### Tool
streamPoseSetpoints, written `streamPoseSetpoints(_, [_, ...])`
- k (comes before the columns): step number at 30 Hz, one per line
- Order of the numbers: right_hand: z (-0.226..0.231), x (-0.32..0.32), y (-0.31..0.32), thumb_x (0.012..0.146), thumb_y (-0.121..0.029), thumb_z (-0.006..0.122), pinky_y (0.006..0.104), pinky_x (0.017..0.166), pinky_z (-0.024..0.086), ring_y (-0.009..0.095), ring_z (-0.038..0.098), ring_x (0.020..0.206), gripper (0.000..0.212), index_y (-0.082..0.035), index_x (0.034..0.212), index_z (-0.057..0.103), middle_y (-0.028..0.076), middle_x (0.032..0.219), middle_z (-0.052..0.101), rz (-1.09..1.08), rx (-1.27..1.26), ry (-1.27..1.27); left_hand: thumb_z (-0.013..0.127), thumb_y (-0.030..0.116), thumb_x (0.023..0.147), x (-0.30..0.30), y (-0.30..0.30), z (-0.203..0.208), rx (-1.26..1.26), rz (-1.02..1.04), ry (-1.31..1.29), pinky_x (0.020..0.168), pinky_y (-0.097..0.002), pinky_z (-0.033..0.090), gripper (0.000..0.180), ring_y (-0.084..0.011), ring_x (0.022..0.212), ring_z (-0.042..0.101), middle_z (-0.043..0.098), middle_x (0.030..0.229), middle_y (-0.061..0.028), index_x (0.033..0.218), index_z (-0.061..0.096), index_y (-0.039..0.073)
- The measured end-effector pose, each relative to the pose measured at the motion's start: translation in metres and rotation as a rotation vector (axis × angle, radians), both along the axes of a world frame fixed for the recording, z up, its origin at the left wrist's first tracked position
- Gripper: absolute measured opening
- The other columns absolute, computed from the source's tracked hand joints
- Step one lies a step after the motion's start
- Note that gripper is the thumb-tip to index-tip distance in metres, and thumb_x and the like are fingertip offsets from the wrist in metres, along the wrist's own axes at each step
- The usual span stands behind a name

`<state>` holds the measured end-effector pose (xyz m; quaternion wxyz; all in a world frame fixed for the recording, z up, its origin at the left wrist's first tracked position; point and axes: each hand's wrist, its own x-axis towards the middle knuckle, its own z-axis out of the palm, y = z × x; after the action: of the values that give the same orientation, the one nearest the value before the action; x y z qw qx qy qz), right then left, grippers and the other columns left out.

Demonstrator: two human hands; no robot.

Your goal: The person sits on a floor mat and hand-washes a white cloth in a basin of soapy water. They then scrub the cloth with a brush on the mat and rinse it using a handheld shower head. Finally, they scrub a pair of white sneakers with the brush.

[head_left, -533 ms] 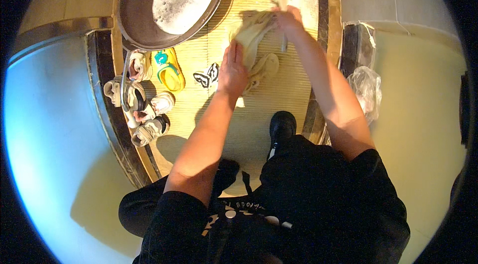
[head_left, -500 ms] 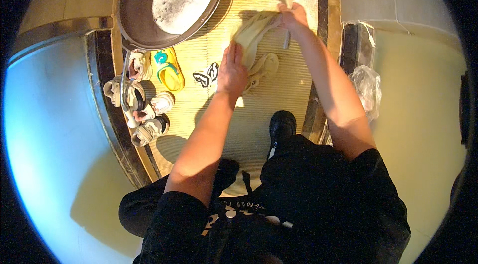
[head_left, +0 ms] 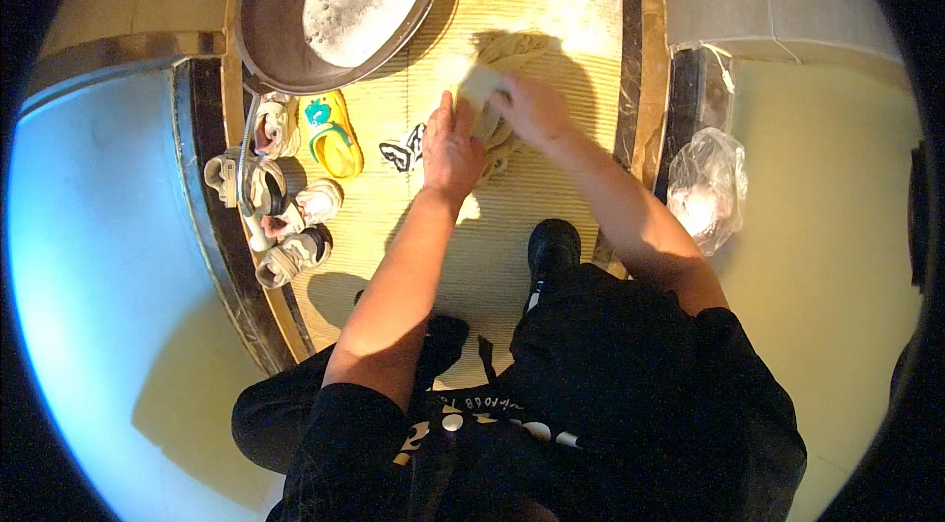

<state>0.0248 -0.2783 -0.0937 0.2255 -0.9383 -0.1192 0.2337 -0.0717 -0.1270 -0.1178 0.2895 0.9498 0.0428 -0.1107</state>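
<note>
1. The bare left hand (head_left: 453, 153) lies flat with its fingers straight. Its grip is open, and it touches the near left part of the pale yellow, crumpled cloth (head_left: 515, 48).
2. The bare right hand (head_left: 535, 111) is just to the right. Its grip is closed on a pale, block-shaped tool (head_left: 480, 84), which is blurry.
3. The cloth lies on the yellow, ribbed floor (head_left: 551, 183), under the tool and in front of the person.
4. A big, dark, round basin (head_left: 271, 30) sits far left, with white, foamy water (head_left: 364, 5) in it.
5. Nearer on the left are a yellow and green clog (head_left: 331, 133) and some pale shoes (head_left: 287, 261).
6. A clear, crinkly plastic bag (head_left: 709, 187) is on the right.
</note>
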Motion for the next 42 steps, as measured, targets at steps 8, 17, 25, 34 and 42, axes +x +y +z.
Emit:
streamPoseSetpoints(8, [0.008,0.053,-0.057,0.088,-0.045,0.053,0.0489,0.079,0.050,0.040,0.063,0.089,0.046,-0.004,0.106,0.064,0.023,0.094,0.066,-0.303,-0.064,0.156,0.068,0.017,0.073,-0.001,-0.001,0.002,0.135,-0.031,-0.080,0.100,-0.0443,0.039,0.059,-0.0375,0.116,0.046,0.042,0.139,-0.0193,0.130,0.052,0.008])
streamPoseSetpoints(17, [0.003,0.003,0.008,0.091,-0.046,0.048,0.0465,0.081,0.049,0.037,0.064,0.091,0.049,0.000,0.104,0.064,0.023,0.097,0.065,0.010,-0.099,0.231,0.066,0.019,0.076,-0.007,0.001,0.008,0.130,-0.042,0.009,0.099,-0.0449,0.038,0.058,-0.0329,0.123,0.040,0.033,0.145,-0.0149,0.132,0.050,0.015])
streamPoseSetpoints(25, [0.048,0.025,0.010,0.092,-0.046,0.047,0.0465,0.081,0.050,0.035,0.065,0.089,0.050,0.000,0.099,0.065,0.020,0.093,0.067,-0.016,-0.268,0.198,0.066,0.024,0.079,-0.003,0.001,0.011,0.209,-0.018,0.001,0.095,-0.0450,0.042,0.057,-0.0355,0.119,0.045,0.033,0.146,-0.0158,0.132,0.050,0.016])
streamPoseSetpoints(34, [0.016,0.057,-0.051,0.090,-0.047,0.049,0.0446,0.080,0.050,0.035,0.064,0.090,0.049,-0.003,0.103,0.065,0.020,0.094,0.067,-0.296,-0.170,0.154,0.067,0.024,0.077,0.000,0.001,0.014,0.128,-0.041,0.070,0.099,-0.0465,0.041,0.060,-0.0374,0.122,0.043,0.033,0.146,-0.0167,0.133,0.048,0.017])
streamPoseSetpoints(42, [0.023,-0.003,0.012,0.089,-0.050,0.050,0.0468,0.080,0.049,0.038,0.063,0.093,0.050,-0.003,0.102,0.063,0.022,0.096,0.066,0.090,-0.179,0.197,0.067,0.015,0.072,0.004,0.003,0.015,0.085,-0.103,0.109,0.097,-0.0459,0.041,0.064,-0.0334,0.121,0.043,0.034,0.145,-0.0150,0.133,0.047,0.013])
